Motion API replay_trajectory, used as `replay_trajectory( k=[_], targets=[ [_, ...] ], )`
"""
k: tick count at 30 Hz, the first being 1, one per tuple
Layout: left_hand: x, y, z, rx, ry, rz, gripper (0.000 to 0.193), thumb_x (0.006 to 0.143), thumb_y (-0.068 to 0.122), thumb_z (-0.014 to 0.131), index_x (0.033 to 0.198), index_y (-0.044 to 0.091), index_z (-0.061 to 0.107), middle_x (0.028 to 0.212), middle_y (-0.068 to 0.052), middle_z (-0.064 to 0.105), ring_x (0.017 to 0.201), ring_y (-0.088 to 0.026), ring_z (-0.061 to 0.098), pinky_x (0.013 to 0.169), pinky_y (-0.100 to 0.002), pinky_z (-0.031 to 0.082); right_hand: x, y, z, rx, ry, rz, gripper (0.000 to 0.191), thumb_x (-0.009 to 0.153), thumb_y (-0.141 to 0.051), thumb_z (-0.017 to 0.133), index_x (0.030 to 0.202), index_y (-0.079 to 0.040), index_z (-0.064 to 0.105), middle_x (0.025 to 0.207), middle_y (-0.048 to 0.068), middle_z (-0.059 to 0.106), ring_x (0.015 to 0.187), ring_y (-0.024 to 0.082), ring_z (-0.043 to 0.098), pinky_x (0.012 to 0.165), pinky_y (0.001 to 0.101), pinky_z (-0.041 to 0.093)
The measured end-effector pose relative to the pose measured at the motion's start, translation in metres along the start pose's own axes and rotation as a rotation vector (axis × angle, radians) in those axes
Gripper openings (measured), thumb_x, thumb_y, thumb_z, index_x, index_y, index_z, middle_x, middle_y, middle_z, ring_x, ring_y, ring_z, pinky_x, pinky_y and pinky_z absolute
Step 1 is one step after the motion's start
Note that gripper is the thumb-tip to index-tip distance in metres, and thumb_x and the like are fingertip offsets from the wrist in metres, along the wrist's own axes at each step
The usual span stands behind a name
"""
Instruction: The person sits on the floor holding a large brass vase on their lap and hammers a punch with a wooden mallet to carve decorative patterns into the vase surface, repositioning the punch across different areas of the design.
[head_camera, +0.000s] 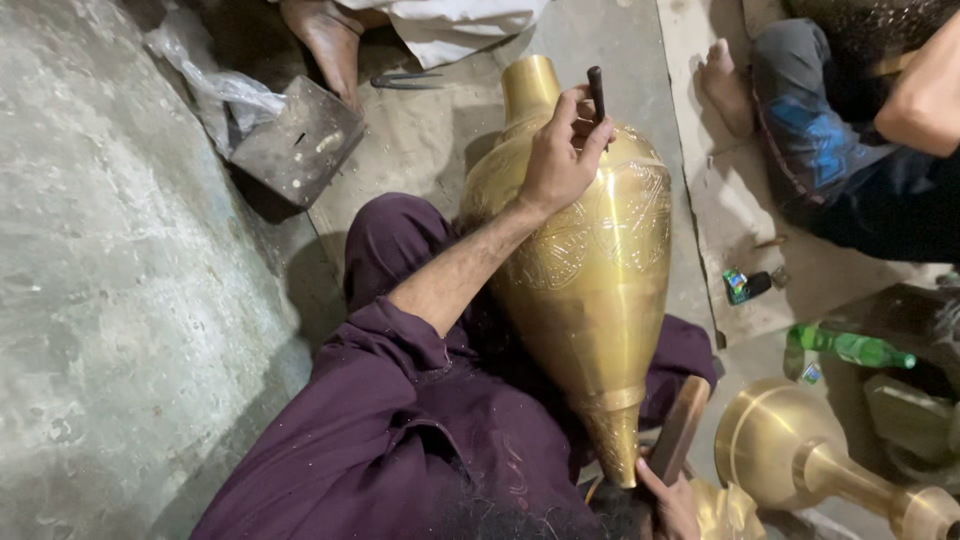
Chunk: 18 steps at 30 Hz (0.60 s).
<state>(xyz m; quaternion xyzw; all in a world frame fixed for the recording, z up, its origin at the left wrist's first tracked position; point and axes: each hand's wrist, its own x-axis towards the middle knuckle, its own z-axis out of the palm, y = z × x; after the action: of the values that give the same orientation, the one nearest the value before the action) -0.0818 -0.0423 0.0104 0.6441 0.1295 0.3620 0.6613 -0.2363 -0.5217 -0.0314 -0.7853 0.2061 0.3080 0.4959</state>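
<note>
Rough grey concrete wall (110, 300) at left, dusty floor (420, 140), dim light.

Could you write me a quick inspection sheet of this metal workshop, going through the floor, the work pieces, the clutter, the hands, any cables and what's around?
Surface: grey concrete floor, dusty and stained.
Job's things: large engraved brass vase lying across the person's lap, neck pointing away; a dark chisel-like punch stands on its shoulder.
Clutter: green plastic bottle, dark metal block beside a clear plastic bag, small green packet.
Grippers: left hand holds the punch against the vase; right hand grips a wooden handle near the vase's pointed end.
Cables: nothing seen.
Surroundings: another brass piece at lower right; other people's bare feet nearby.
</note>
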Motion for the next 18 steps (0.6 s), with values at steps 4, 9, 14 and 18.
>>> replay_trajectory(
  k=[4,9,14,18],
  targets=[
    [-0.012,-0.003,-0.001,-0.075,0.005,0.004,0.037,0.106,0.017,0.061,0.135,0.002,0.045,0.104,-0.01,0.074,0.093,-0.019,0.08,0.076,-0.03,0.07,0.0,0.009,0.003,0.0,-0.024,0.17,0.042,0.082,-0.026,0.08,0.11,0.003,0.067,0.087,0.012,0.069,0.072,0.025,0.064,0.063,0.0418,0.052],
    [-0.025,-0.003,0.022,-0.121,0.004,-0.029,0.032,0.106,0.015,0.064,0.131,0.002,0.049,0.107,-0.013,0.073,0.094,-0.021,0.079,0.076,-0.032,0.07,0.014,0.032,-0.004,0.095,-0.083,0.087,0.039,0.078,-0.024,0.084,0.104,-0.002,0.065,0.085,0.006,0.066,0.071,0.018,0.062,0.061,0.0371,0.051],
    [-0.041,-0.008,0.042,-0.124,-0.005,0.002,0.033,0.107,0.016,0.064,0.133,0.003,0.047,0.115,-0.012,0.073,0.097,-0.019,0.079,0.081,-0.031,0.071,0.025,0.047,-0.016,0.087,-0.089,0.157,0.04,0.078,-0.022,0.085,0.103,0.002,0.066,0.082,0.01,0.067,0.068,0.022,0.064,0.061,0.0388,0.052],
    [-0.043,-0.015,0.043,-0.153,-0.06,0.03,0.035,0.108,0.014,0.066,0.134,0.003,0.047,0.113,-0.011,0.073,0.097,-0.02,0.079,0.081,-0.032,0.071,0.034,0.034,-0.027,-0.187,-0.09,-0.072,0.04,0.079,-0.018,0.086,0.109,0.001,0.067,0.086,0.007,0.068,0.075,0.017,0.064,0.067,0.0342,0.052]
  ],
)
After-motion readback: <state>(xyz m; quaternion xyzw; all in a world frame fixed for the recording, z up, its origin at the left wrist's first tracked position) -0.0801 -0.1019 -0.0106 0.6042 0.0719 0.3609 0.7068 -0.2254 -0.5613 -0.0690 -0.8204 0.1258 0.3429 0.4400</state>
